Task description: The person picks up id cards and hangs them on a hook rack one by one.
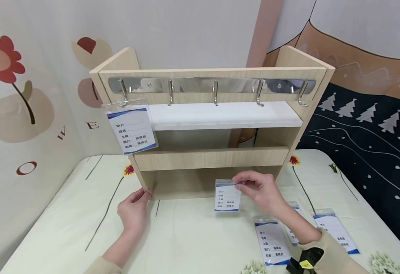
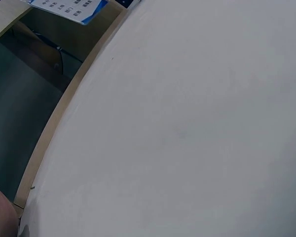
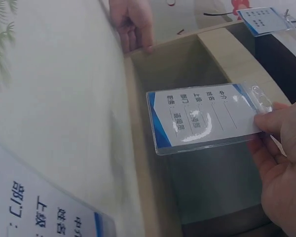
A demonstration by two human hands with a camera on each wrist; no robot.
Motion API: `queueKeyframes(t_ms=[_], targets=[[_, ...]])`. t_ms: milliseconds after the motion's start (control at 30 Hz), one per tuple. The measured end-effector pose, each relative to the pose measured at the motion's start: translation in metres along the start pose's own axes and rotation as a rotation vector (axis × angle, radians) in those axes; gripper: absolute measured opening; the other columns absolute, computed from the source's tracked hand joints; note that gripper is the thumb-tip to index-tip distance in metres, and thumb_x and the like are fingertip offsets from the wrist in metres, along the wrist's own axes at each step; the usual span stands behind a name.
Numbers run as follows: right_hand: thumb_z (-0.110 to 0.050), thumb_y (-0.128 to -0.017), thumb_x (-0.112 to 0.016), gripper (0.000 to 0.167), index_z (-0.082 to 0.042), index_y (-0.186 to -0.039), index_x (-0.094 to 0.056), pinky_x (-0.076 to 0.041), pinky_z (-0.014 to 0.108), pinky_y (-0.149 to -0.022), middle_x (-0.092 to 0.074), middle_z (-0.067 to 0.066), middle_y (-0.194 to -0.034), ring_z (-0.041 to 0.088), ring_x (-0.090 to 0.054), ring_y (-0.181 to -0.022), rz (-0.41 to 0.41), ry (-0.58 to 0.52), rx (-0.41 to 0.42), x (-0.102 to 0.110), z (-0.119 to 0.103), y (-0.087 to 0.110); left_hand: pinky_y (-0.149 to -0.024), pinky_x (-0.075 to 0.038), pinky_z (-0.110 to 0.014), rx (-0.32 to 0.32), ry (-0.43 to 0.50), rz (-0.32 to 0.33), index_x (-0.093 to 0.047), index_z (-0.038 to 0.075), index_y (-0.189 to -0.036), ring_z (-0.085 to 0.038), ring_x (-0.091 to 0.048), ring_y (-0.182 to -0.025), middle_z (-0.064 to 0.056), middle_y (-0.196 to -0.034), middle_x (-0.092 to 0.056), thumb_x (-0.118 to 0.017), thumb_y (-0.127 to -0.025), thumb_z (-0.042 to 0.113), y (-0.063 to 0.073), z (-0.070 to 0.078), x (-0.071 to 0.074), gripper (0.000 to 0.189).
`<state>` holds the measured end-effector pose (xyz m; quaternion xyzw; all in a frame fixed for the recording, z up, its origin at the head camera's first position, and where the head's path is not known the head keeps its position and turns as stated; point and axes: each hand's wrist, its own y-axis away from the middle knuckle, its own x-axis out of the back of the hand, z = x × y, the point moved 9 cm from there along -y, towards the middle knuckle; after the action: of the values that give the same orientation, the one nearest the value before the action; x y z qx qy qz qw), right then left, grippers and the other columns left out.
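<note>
In front of the lower part of a wooden hook shelf (image 1: pixel 210 158), my right hand (image 1: pixel 259 190) pinches a name badge (image 1: pixel 228 198) by its top edge. The badge has a clear plastic sleeve, and its printed face shows in the right wrist view, where the thumb lies on the sleeve's top corner. My left hand (image 1: pixel 134 213) holds the shelf's lower left corner; only a bit of this hand (image 2: pixel 1 212) shows in the left wrist view. Another badge (image 1: pixel 132 128) hangs from the leftmost hook (image 1: pixel 123 90).
Several metal hooks line a shiny strip (image 1: pixel 193 85) along the shelf's top front. More badges (image 1: pixel 272 241) lie on the flowered tablecloth (image 1: pixel 193 243) at right, partly under my right forearm. Patterned cloth (image 1: pixel 367 140) stands behind.
</note>
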<state>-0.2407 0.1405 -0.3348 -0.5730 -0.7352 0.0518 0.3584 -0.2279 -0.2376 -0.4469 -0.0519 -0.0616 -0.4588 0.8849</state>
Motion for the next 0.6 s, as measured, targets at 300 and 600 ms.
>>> queueKeyframes(t_ms=[300,600], targets=[[0.014,-0.086,-0.074,0.026,-0.003,-0.106,-0.075,-0.059,0.023,-0.078,-0.076,0.008,-0.103,0.014,-0.071,-0.093,0.023,-0.029,0.103,0.009,-0.025,-0.008,-0.069,-0.052,-0.008,-0.028,-0.012,0.007,-0.074,-0.008,-0.115,0.016,-0.062,-0.075,-0.022,-0.109,-0.073,-0.076,-0.092,0.01,0.001,0.003,0.001,0.029],[0.019,-0.085,-0.071,0.031,-0.001,-0.108,-0.074,-0.057,0.021,-0.085,-0.076,0.01,-0.103,0.017,-0.071,-0.095,0.066,-0.045,0.183,0.016,-0.049,-0.016,-0.07,-0.052,-0.008,-0.018,-0.01,0.004,-0.074,-0.008,-0.115,0.016,-0.061,-0.076,-0.022,-0.11,-0.073,-0.076,-0.092,0.01,0.002,0.003,0.002,0.029]])
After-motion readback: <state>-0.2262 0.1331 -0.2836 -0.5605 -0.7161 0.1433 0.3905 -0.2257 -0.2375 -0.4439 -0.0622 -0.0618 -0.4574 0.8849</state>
